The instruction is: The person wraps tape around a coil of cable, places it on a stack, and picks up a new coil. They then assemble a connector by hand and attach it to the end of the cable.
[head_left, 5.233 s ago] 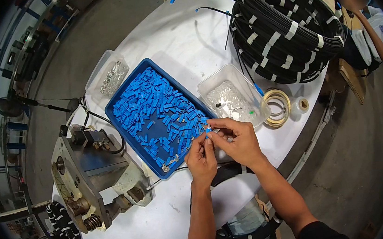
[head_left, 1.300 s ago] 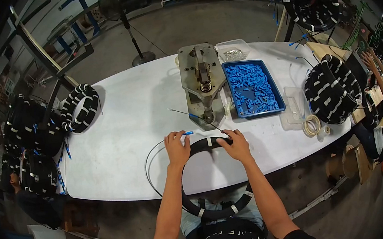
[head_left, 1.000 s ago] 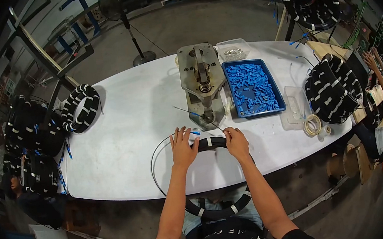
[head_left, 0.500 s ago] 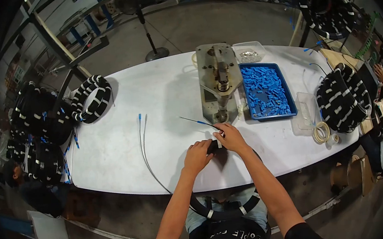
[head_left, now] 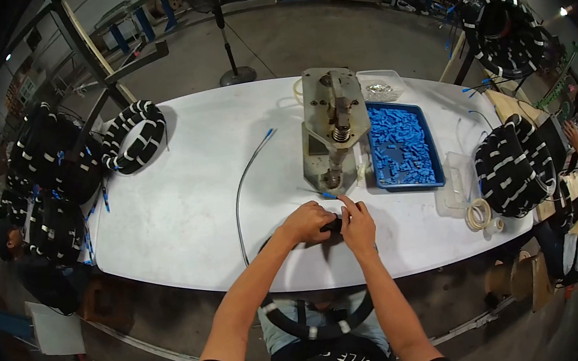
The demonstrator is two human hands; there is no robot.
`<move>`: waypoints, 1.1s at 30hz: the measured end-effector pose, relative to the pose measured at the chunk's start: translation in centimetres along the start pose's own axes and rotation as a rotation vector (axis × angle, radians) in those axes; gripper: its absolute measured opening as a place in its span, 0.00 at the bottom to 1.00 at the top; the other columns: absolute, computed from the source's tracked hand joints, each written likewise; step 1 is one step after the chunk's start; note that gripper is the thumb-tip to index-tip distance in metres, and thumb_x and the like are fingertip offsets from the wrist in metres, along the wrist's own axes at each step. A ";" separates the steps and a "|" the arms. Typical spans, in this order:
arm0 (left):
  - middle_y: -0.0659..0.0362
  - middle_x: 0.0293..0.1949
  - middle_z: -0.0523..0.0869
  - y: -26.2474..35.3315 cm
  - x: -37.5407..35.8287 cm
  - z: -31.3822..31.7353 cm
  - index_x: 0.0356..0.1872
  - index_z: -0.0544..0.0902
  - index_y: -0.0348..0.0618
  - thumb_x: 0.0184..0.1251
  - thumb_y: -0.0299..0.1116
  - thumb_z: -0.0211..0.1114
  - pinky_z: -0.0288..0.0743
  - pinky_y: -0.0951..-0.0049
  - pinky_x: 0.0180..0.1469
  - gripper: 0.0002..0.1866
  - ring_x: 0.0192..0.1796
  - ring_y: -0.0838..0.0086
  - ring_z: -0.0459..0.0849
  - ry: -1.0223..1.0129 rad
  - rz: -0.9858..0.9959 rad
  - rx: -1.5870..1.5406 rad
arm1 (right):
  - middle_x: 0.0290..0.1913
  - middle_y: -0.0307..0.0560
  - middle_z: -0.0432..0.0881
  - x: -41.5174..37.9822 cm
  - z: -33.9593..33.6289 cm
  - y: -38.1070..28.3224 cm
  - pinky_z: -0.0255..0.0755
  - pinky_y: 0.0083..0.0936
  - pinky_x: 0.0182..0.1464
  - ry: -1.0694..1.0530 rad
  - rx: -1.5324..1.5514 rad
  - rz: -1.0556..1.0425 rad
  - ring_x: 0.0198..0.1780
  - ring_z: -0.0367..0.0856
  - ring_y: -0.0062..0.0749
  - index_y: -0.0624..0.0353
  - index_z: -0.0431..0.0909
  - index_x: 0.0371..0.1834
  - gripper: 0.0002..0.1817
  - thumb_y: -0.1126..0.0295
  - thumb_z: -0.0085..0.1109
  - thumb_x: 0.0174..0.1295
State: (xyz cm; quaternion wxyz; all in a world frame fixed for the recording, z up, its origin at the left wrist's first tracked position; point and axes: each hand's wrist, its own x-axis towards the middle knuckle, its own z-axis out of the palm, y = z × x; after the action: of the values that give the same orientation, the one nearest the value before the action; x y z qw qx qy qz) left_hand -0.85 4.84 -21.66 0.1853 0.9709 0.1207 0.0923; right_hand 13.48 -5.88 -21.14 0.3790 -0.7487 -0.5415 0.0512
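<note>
A coil of black cable (head_left: 322, 331), banded with white tape, loops from the table edge down across my lap. My left hand (head_left: 309, 222) is closed around the coil's upper part on the table. My right hand (head_left: 358, 228) is closed beside it, its fingers at a thin cable end with a blue connector (head_left: 329, 195). That connector lies just in front of the base of a metal press (head_left: 334, 116). Another cable end, a grey lead (head_left: 238, 210) with a blue tip, curves over the table left of my hands.
A blue tray (head_left: 436, 182) of small blue connectors stands right of the press, a clear box (head_left: 384, 82) of metal parts behind it. Tape rolls (head_left: 478, 215) and a taped coil (head_left: 514, 165) lie to the right. Another coil (head_left: 133, 137) sits left. People are at both sides.
The cable end has turned, its blue connector now nearer the press base. My hands have moved slightly down. The grey lead on the left has shifted right, its blue tip swinging up and rightward.
</note>
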 end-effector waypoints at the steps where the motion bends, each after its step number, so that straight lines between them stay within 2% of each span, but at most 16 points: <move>1: 0.54 0.37 0.88 0.1 0.4 0.1 0.45 0.83 0.41 0.49 0.40 0.71 0.73 0.61 0.54 0.22 0.44 0.62 0.85 0.048 0.050 0.020 | 0.35 0.47 0.77 -0.3 -0.3 0.0 0.75 0.38 0.37 0.053 0.002 0.046 0.35 0.80 0.45 0.43 0.82 0.55 0.15 0.71 0.56 0.67; 4: 0.58 0.39 0.89 1.3 0.6 0.4 0.44 0.85 0.45 0.48 0.42 0.72 0.72 0.62 0.56 0.21 0.48 0.66 0.85 0.108 0.076 0.075 | 0.35 0.48 0.76 -0.8 -0.8 0.5 0.73 0.39 0.36 0.131 -0.015 0.123 0.35 0.79 0.45 0.43 0.80 0.57 0.17 0.73 0.58 0.66; 6: 0.57 0.41 0.89 2.5 -0.3 0.4 0.45 0.86 0.47 0.49 0.46 0.73 0.71 0.60 0.59 0.22 0.50 0.64 0.85 0.298 -0.132 0.030 | 0.34 0.48 0.75 -0.6 -0.8 1.2 0.73 0.41 0.36 0.177 -0.015 0.102 0.35 0.78 0.46 0.43 0.80 0.56 0.17 0.74 0.58 0.65; 8: 0.57 0.43 0.89 3.3 -1.2 0.0 0.46 0.87 0.45 0.52 0.44 0.75 0.74 0.61 0.56 0.22 0.50 0.64 0.85 0.308 -0.191 -0.040 | 0.34 0.49 0.75 -0.4 -0.8 1.5 0.72 0.42 0.36 0.187 -0.021 0.105 0.34 0.78 0.47 0.44 0.80 0.55 0.16 0.74 0.58 0.65; 10: 0.53 0.47 0.88 3.3 -2.0 -0.3 0.50 0.84 0.41 0.55 0.40 0.75 0.78 0.63 0.49 0.23 0.49 0.62 0.84 0.662 -0.470 -0.513 | 0.34 0.49 0.75 -0.1 -0.9 1.4 0.72 0.43 0.36 0.186 -0.027 0.097 0.34 0.78 0.47 0.45 0.81 0.53 0.15 0.74 0.57 0.65; 11: 0.51 0.53 0.85 2.7 -2.3 -0.8 0.55 0.82 0.40 0.59 0.33 0.73 0.80 0.67 0.40 0.22 0.46 0.63 0.84 0.738 -0.506 -0.509 | 0.33 0.49 0.75 0.0 -0.9 1.4 0.71 0.43 0.36 0.185 -0.008 0.107 0.34 0.78 0.48 0.46 0.81 0.51 0.13 0.74 0.57 0.66; 12: 0.50 0.56 0.82 2.9 -2.2 -1.6 0.58 0.80 0.41 0.62 0.31 0.70 0.79 0.68 0.38 0.22 0.44 0.62 0.83 0.817 -0.518 -0.473 | 0.33 0.49 0.75 -0.1 -0.8 1.3 0.71 0.44 0.36 0.181 0.013 0.118 0.33 0.78 0.48 0.47 0.82 0.49 0.12 0.74 0.57 0.66; 15: 0.50 0.50 0.85 1.6 -2.5 -1.5 0.56 0.82 0.40 0.66 0.29 0.67 0.78 0.69 0.38 0.17 0.44 0.63 0.83 0.808 -0.544 -0.462 | 0.31 0.49 0.75 0.0 -0.7 1.2 0.70 0.43 0.36 0.168 0.074 0.141 0.33 0.78 0.48 0.47 0.82 0.48 0.11 0.74 0.57 0.66; 17: 0.53 0.47 0.87 0.2 -3.0 -0.4 0.53 0.85 0.42 0.69 0.27 0.64 0.78 0.68 0.39 0.13 0.45 0.67 0.84 0.516 -0.560 -0.487 | 0.30 0.49 0.75 0.1 -0.6 1.3 0.70 0.42 0.35 0.180 0.085 0.130 0.32 0.77 0.47 0.48 0.82 0.48 0.10 0.74 0.57 0.66; 19: 0.54 0.44 0.87 0.7 -2.8 0.2 0.50 0.86 0.42 0.69 0.27 0.63 0.77 0.67 0.40 0.11 0.44 0.65 0.83 0.550 -0.504 -0.423 | 0.29 0.48 0.75 0.2 -0.8 1.3 0.70 0.41 0.35 0.204 0.096 0.125 0.31 0.77 0.46 0.48 0.82 0.47 0.10 0.75 0.57 0.66; 22: 0.56 0.40 0.87 1.2 -2.2 -0.3 0.45 0.86 0.41 0.69 0.26 0.61 0.76 0.64 0.43 0.09 0.43 0.61 0.82 0.600 -0.416 -0.320 | 0.35 0.47 0.77 0.6 -0.8 1.4 0.71 0.40 0.39 0.152 0.118 0.181 0.36 0.78 0.45 0.50 0.82 0.48 0.10 0.74 0.60 0.64; 24: 0.56 0.38 0.86 1.6 -2.0 -0.7 0.44 0.86 0.41 0.68 0.25 0.60 0.76 0.63 0.44 0.09 0.43 0.59 0.81 0.613 -0.390 -0.288 | 0.45 0.48 0.78 1.0 -0.5 1.7 0.70 0.41 0.47 0.275 -0.055 -0.028 0.46 0.77 0.47 0.52 0.80 0.50 0.14 0.74 0.63 0.60; 25: 0.57 0.38 0.86 1.7 -1.9 -1.0 0.43 0.86 0.41 0.67 0.24 0.59 0.76 0.63 0.44 0.09 0.43 0.60 0.81 0.585 -0.377 -0.253 | 0.53 0.48 0.77 1.4 -0.5 1.6 0.66 0.45 0.56 0.222 -0.039 -0.019 0.55 0.73 0.49 0.51 0.79 0.53 0.18 0.73 0.64 0.57; 26: 0.58 0.37 0.86 1.9 -1.8 -1.1 0.42 0.86 0.42 0.67 0.24 0.59 0.76 0.63 0.44 0.09 0.43 0.60 0.81 0.555 -0.365 -0.220 | 0.53 0.48 0.77 1.7 -0.5 1.6 0.66 0.45 0.56 0.223 -0.041 -0.012 0.55 0.73 0.49 0.51 0.79 0.53 0.18 0.73 0.64 0.57; 28: 0.59 0.37 0.86 1.8 -1.5 -1.0 0.42 0.86 0.43 0.66 0.24 0.59 0.77 0.63 0.44 0.09 0.42 0.61 0.81 0.552 -0.365 -0.230 | 0.53 0.47 0.77 2.3 -1.1 0.6 0.62 0.47 0.59 0.135 -0.163 -0.274 0.56 0.72 0.47 0.49 0.78 0.55 0.20 0.72 0.65 0.57; 33: 0.60 0.38 0.86 1.9 -0.1 -0.8 0.42 0.87 0.44 0.65 0.24 0.62 0.76 0.64 0.45 0.08 0.42 0.62 0.81 0.549 -0.372 -0.233 | 0.43 0.42 0.75 1.8 0.3 1.8 0.60 0.44 0.55 0.087 -0.073 -0.254 0.54 0.72 0.42 0.47 0.84 0.38 0.07 0.62 0.68 0.58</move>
State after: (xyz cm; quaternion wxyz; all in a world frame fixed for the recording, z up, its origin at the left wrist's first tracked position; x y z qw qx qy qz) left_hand -0.75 3.37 -20.25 0.2693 0.8435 0.3293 0.3279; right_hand 15.49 -4.46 -21.87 0.3779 -0.6891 -0.6163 -0.0494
